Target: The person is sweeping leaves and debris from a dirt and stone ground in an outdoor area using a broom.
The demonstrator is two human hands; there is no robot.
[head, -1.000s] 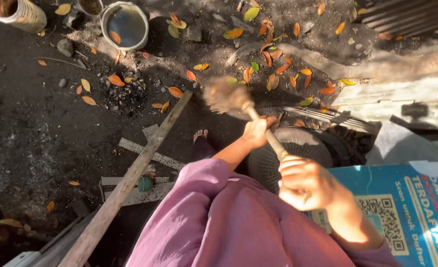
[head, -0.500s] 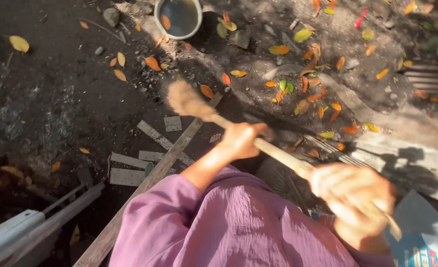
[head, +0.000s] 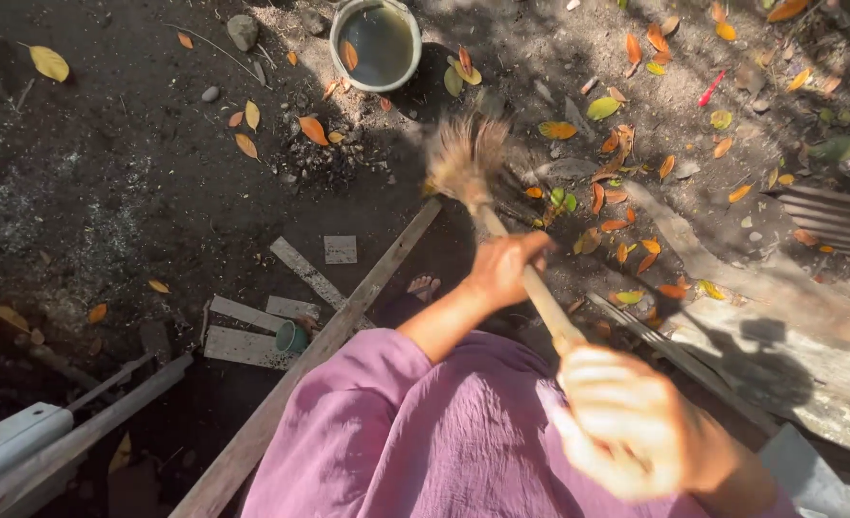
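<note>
Wooden handle: the pale stick of a broom (head: 501,240) runs slantwise from the lower right up to the middle of the view, and both hands hold it.
Broom head: a blurred tuft of brown bristles (head: 465,158) on the far end of the handle, over dark soil just below the round bucket (head: 379,43).
Left hand: the left hand (head: 503,269) is wrapped around the handle partway along, fingers curled tight about the wood, nearer the bristles than the other hand.
Right hand: the right hand (head: 626,432) closes as a fist on the near end of the handle; it is blurred and brightly lit, so single fingers cannot be told apart.
Sleeve: purple cloth (head: 396,432) covers the left arm and body, below the handle.
Bucket: pale-rimmed, holding murky water with a leaf afloat, beyond the bristles at the top of the view.
Plank: a long wooden plank (head: 338,326) lies slantwise on the ground left of the handle, its far end just below the bristles.
Foot: bare toes (head: 425,286) show between the plank and the left hand.
Leaves: orange and yellow fallen leaves (head: 626,225) lie scattered right of the handle, and more lie left of the bucket.
Scraps: short flat wood pieces (head: 338,249) lie left of the plank.
</note>
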